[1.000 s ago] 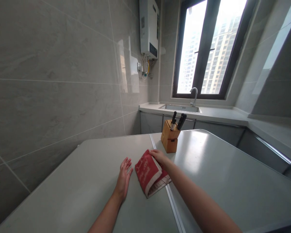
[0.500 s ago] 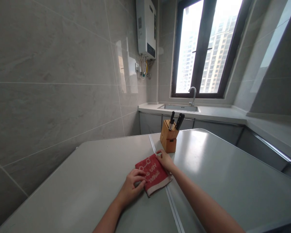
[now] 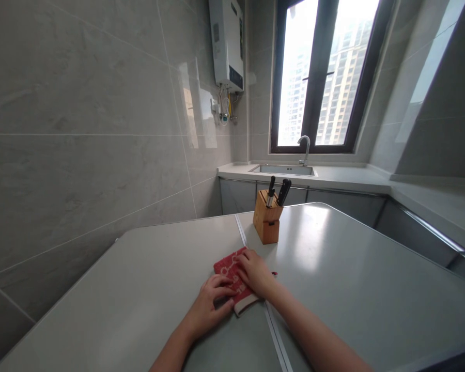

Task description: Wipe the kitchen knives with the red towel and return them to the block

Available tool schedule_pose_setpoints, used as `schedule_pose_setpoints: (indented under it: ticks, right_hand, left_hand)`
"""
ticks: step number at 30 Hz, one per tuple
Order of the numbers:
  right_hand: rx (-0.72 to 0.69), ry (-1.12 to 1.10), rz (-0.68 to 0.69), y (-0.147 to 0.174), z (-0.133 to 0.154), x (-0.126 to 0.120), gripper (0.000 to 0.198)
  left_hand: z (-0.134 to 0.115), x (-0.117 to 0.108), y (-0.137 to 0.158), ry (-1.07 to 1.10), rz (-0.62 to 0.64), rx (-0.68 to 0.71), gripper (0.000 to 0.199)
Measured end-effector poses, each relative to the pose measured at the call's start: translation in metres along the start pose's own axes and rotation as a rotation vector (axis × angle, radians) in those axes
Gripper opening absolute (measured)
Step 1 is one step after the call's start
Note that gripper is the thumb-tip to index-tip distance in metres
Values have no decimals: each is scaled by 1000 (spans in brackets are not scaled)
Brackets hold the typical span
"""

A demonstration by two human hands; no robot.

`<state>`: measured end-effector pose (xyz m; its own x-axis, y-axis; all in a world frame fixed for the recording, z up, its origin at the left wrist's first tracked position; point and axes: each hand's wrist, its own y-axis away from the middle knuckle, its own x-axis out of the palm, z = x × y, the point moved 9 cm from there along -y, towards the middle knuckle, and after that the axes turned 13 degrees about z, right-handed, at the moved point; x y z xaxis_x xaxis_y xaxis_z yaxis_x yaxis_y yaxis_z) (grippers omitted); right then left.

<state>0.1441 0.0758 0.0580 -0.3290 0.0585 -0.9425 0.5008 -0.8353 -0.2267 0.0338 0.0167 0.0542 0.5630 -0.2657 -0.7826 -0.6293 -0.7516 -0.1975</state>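
Note:
A red towel [image 3: 225, 266] with pale lettering and a whitish hem lies folded on the table, across its metal seam. My left hand [image 3: 212, 302] rests over the towel's left edge, fingers on top and thumb apart near the lower edge. Across its right part lies my right hand [image 3: 256, 274], palm down with fingers stretched over the cloth, so much of the lettering is hidden. A small dark red bit [image 3: 274, 273] shows just beyond the right wrist; whether it belongs to the towel I cannot tell.
Behind the towel stands a wooden knife block [image 3: 266, 222] with black-handled knives. The pale table [image 3: 158, 274] has a metal seam [image 3: 273, 330] down it. Farther back are a sink [image 3: 282, 170], a faucet [image 3: 306, 147], a counter [image 3: 344, 178] and a water heater [image 3: 227, 46].
My right hand has moved from the towel's upper right corner to the left and down onto its top. The towel's visible part is narrower. My left hand has barely moved.

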Motion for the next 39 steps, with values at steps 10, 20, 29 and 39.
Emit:
schedule_pose_setpoints:
  ticks: [10, 20, 29, 39]
  right_hand:
    - [-13, -104, -42, 8, -6, 14, 15]
    - [-114, -168, -144, 14, -1, -16, 14]
    - [-136, -206, -217, 18, -8, -24, 16]
    - [-69, -167, -320, 23, -23, -33, 18]
  left_hand:
    - [35, -15, 6, -97, -207, -264, 32]
    - [47, 10, -6, 399, -246, -288, 35]
    - [65, 29, -9, 973, -208, -476, 41]
    - [16, -66, -8, 112, -484, -249, 32]
